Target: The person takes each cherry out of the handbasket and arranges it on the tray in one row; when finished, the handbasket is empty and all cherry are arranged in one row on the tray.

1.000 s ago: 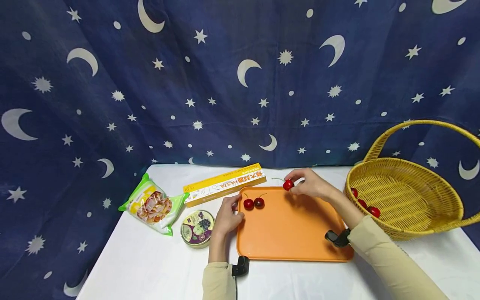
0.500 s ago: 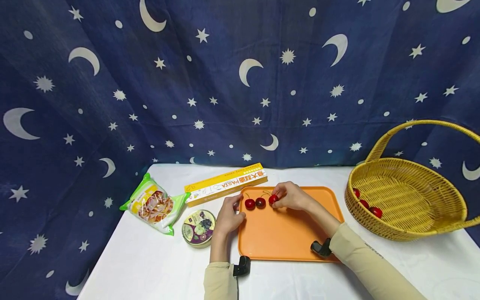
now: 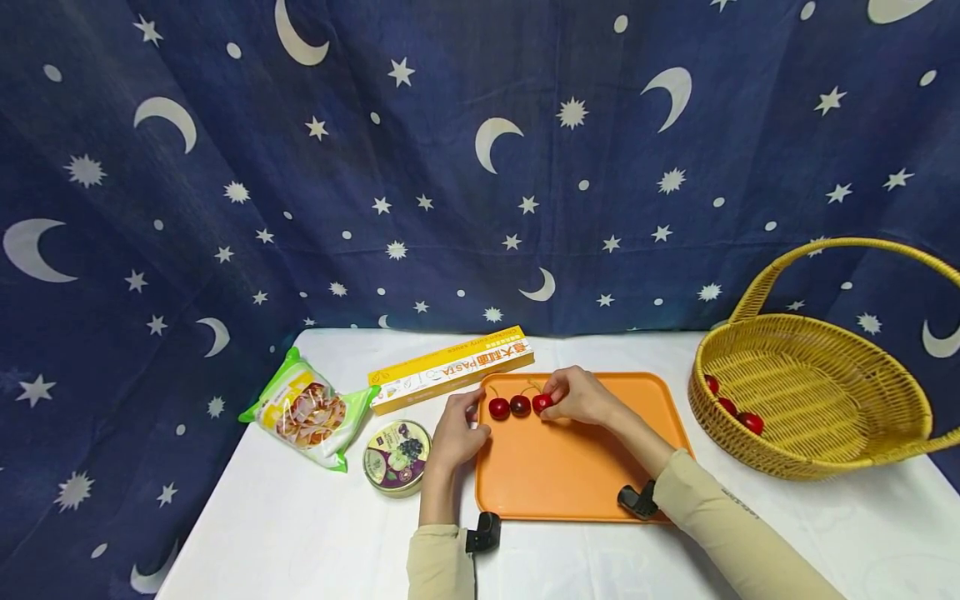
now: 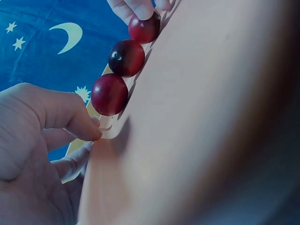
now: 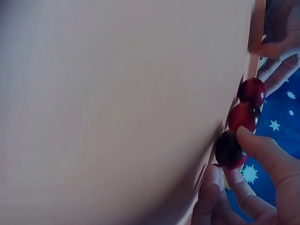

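My right hand (image 3: 587,400) pinches a red cherry (image 3: 542,403) between thumb and fingers at the back of the orange tray (image 3: 570,479). To its left, a dark cherry (image 3: 520,406) and another red cherry (image 3: 498,408) sit side by side in the tray, stems pointing back. All three form a row along the tray's rear side. In the right wrist view the pinched cherry (image 5: 230,150) is right beside the middle one. My left hand (image 3: 456,437) grips the tray's rear left corner, thumb on the rim and fingers outside it, as the left wrist view shows.
A yellow wicker basket (image 3: 802,400) with a tall handle stands at right, holding several red cherries (image 3: 750,422). Behind the tray's left corner lies a pasta box (image 3: 450,375). Left of the tray are a round tin (image 3: 397,457) and a green-edged food bag (image 3: 311,417).
My right hand has carried the cherry left and down from above the tray's rear rim to the row's right end, then nudged it slightly left. My left hand has stayed put.
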Available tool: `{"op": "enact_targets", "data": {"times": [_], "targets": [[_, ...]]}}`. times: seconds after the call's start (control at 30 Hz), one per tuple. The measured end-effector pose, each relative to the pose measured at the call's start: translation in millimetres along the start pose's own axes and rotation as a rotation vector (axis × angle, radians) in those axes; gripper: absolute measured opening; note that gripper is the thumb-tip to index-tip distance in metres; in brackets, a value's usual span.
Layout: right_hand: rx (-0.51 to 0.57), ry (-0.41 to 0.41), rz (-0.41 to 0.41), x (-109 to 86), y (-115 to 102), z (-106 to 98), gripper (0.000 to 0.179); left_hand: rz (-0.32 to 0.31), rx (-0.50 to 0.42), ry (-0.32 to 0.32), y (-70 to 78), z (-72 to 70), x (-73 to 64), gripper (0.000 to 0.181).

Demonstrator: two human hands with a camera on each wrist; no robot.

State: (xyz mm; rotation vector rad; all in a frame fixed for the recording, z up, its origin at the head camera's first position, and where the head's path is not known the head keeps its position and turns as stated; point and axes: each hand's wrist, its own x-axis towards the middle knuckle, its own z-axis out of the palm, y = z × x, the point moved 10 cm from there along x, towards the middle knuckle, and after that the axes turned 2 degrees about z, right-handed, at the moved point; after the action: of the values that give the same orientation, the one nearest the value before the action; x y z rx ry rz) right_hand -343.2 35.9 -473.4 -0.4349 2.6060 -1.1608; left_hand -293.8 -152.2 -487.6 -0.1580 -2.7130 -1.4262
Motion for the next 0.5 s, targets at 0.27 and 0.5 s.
{"op": "enact_targets", "data": {"times": [0.27, 0.5], "targets": [[0.022, 0.001, -0.022, -0.3, -0.4, 0.9, 0.027, -0.015, -0.001, -0.003, -1.3, 0.7, 0.7, 0.065], [0.021, 0.008, -0.031, -1.6, -1.5, 1.7, 0.028, 0.0, -0.012, -0.009, 0.6, 0.9, 0.0, 0.065]]}}
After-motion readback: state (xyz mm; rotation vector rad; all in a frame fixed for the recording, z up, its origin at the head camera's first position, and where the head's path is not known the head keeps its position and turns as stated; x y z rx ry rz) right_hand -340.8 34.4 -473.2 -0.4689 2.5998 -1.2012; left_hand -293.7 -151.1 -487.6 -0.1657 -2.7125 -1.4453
